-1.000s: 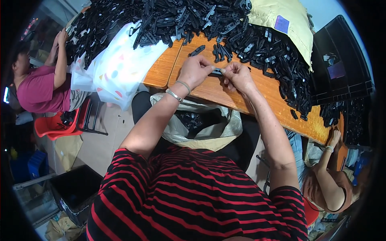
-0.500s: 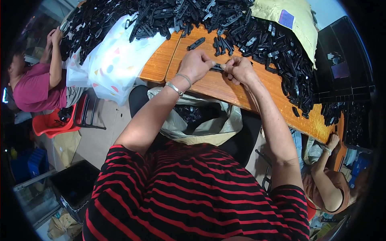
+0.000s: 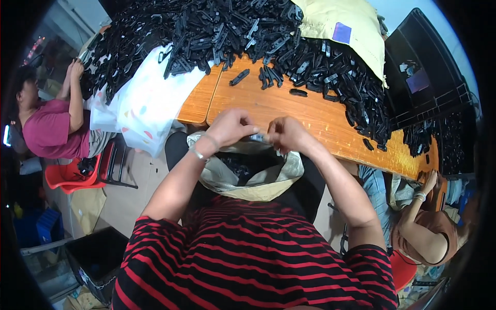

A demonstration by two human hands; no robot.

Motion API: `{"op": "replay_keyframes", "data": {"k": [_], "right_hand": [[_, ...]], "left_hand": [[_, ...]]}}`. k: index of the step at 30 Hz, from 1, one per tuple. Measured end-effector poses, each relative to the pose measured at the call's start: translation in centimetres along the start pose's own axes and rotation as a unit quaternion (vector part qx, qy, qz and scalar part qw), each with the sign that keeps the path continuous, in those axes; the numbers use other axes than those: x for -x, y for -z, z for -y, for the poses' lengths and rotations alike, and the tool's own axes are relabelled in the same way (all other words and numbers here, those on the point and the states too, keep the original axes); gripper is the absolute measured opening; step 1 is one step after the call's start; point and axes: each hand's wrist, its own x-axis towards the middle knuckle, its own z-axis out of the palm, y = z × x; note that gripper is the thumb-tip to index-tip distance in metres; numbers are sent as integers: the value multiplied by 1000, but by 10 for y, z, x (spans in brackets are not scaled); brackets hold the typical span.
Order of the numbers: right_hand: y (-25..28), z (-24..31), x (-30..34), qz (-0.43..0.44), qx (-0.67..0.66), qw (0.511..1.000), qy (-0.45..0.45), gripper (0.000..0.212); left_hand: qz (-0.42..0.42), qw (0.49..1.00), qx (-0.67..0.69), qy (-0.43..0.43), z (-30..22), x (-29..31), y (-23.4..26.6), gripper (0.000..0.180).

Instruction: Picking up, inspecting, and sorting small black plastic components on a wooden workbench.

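My left hand and my right hand are close together at the table's near edge, above the mouth of a pale woven sack. Between their fingertips is a small, dark plastic piece, partly covered by the fingers. My left thumb and fingers pinch its left end; the right fingers are curled at its other end. Inside the sack, dark pieces show dimly. Beyond my hands, one black plastic clip-like part, a small cluster of similar parts and another single part lie on the wooden table.
A large heap of black parts covers the table's far side. A white plastic bag hangs over the left edge; a yellowish sack lies at the back. Co-workers sit left and right. A black bin stands lower left.
Both hands have drawn back from over the tabletop to above the sack, still around a small dark piece. A black part now shows where my right hand was. The view has shifted slightly.
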Motion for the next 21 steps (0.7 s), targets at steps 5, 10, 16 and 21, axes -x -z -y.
{"op": "replay_keyframes", "data": {"k": [5,10,16,21], "right_hand": [[27,0,3,-223,192,941,170,14],[59,-10,-26,-407,372,825,128,19],[19,-6,-23,-333,320,864,202,18],[4,6,-25,-303,340,865,210,20]], "left_hand": [[-130,990,48,37,0,-9,21,18],[-341,929,-135,-46,20,-67,23,23],[-284,939,-194,3,20,-75,20,19],[-226,970,-87,0,16,-65,24,16]]}}
